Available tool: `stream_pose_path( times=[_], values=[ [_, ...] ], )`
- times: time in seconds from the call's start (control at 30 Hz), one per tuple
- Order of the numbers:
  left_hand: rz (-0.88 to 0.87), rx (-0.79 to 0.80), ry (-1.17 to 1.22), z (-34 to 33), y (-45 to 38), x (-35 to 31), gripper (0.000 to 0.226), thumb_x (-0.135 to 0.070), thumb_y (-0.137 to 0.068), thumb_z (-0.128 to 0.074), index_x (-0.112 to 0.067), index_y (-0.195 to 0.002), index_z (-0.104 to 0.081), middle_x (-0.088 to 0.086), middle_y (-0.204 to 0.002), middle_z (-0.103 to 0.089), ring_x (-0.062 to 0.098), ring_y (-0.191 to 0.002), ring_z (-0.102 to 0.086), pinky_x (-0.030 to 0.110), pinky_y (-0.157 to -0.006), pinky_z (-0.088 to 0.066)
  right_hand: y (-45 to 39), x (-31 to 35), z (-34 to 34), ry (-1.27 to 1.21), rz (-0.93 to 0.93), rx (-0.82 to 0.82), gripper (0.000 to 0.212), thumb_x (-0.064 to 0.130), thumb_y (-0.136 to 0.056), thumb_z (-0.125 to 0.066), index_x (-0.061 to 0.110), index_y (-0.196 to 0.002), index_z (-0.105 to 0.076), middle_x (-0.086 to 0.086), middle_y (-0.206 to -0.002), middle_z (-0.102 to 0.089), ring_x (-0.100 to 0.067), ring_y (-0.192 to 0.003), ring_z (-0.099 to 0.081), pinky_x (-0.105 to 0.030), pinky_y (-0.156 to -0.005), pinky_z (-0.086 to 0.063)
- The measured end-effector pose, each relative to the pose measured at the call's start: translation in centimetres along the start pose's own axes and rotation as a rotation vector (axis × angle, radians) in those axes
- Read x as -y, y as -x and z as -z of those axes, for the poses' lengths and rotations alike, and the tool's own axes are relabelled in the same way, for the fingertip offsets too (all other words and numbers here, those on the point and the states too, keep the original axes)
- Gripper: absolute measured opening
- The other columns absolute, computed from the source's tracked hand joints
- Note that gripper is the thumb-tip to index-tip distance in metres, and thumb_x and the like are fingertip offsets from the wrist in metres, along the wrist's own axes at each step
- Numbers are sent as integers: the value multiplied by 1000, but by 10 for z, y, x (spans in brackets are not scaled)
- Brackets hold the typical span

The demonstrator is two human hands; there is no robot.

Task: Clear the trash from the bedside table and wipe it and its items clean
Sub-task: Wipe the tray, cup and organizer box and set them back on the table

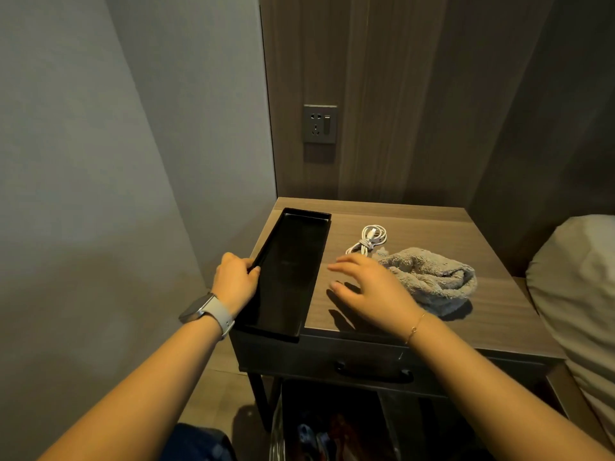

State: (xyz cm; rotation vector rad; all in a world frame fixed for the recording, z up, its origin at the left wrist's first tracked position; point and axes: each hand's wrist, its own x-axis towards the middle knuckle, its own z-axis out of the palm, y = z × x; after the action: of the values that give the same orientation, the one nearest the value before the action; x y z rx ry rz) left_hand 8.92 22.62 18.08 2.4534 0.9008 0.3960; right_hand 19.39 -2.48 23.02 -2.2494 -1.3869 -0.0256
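My left hand (237, 281) grips the left rim of the black tray (287, 276) on the bedside table (416, 224). My right hand (372, 291) hovers, fingers spread wide, left of the grey cloth (429, 277), near a coiled white cable (369, 239).

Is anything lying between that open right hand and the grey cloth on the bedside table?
Nothing visible does. The right hand hovers with fingers spread just left of the cloth, which lies bunched on the table. The white cable sits behind both, out of the way.
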Motion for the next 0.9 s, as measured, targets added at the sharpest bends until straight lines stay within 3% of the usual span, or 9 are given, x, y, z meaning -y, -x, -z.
stream_pose_path(
  times=[0.1, 0.27, 0.4, 0.53, 0.63, 0.8, 0.9],
  values=[
    [4, -10, 23, -8, -16, 3, 25, -24, -96, -50, -11, -99, -72, 22, -90, -59, 36, -68, -59, 30, -58, -43, -12, 0, -18, -52, -35, 43, 40, 37, -95, -51, 26, -133, -53, 6, -134, -50, -11, -122, -48, -29, -101, -43],
    [25, -30, 21, -13, -51, -5, 27, -22, -97, -49, -8, -108, -70, 24, -97, -59, 33, -70, -57, 34, -62, -43, -41, -5, -35, -77, -75, 87, 44, 35, -96, -49, 26, -138, -47, 5, -137, -47, -11, -124, -45, -25, -102, -39],
    [47, -48, -9, -16, -70, -11, 29, -22, -97, -49, -5, -114, -65, 20, -107, -55, 36, -85, -59, 40, -75, -49, -57, -11, -41, -115, -109, 52, 45, 33, -96, -48, 25, -140, -44, 4, -138, -46, -12, -126, -44, -25, -104, -38],
    [55, -42, 2, -14, -74, -14, 32, -21, -96, -51, -6, -123, -61, 18, -116, -51, 35, -94, -59, 37, -80, -48, -61, -16, -44, -168, -129, -8, 44, 31, -96, -50, 24, -139, -46, 5, -136, -48, -10, -125, -44, -17, -98, -32],
    [54, -27, 24, -3, -67, -17, 44, -22, -94, -55, -10, -136, -49, 16, -124, -49, 33, -107, -57, 38, -91, -46, -60, -15, -42, -192, -127, -22, 43, 30, -96, -50, 23, -138, -47, 6, -135, -49, -9, -124, -45, -14, -97, -31],
    [-63, -160, 316, 28, -19, -36, 39, -19, -96, -54, -15, -134, -53, 1, -128, -53, 12, -115, -53, 20, -91, -39, -47, -9, -23, -253, -127, -104, 35, 28, -95, -52, 25, -130, -56, 9, -127, -56, -1, -112, -49, -18, -95, -39],
    [-142, -88, 558, 34, 23, -54, 37, -17, -96, -54, -21, -133, -53, -8, -130, -53, 2, -119, -49, 12, -90, -38, -26, -3, -6, -332, -174, -170, 34, 26, -94, -54, 26, -128, -57, 12, -122, -56, -2, -112, -51, -21, -96, -42]
  ],
)
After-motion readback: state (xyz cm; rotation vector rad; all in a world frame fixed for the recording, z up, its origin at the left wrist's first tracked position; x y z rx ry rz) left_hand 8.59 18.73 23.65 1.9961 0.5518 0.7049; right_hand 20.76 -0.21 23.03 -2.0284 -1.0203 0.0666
